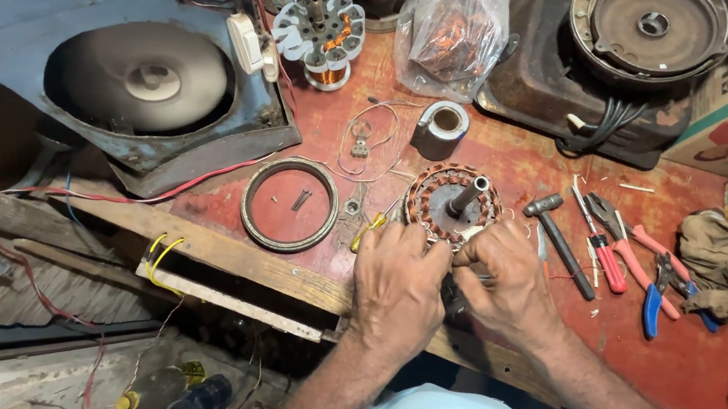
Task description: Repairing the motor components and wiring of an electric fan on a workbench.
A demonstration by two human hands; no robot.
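Note:
A round motor stator (451,200) with copper windings and a grey shaft in its middle sits on the red workbench (506,155). My left hand (397,288) rests against its near left edge with fingers curled. At the near right edge my right hand (507,279) has its fingers pinched together on the winding. Both hands meet at the stator's front rim; what lies between the fingertips is hidden.
A metal ring (290,203) with a screw lies left of the stator. A small hammer (558,234), a red screwdriver (600,245), and pliers (646,276) lie to the right. Tape roll (445,122), plastic bag (453,22), another stator (322,34), and a motor housing (651,17) stand behind.

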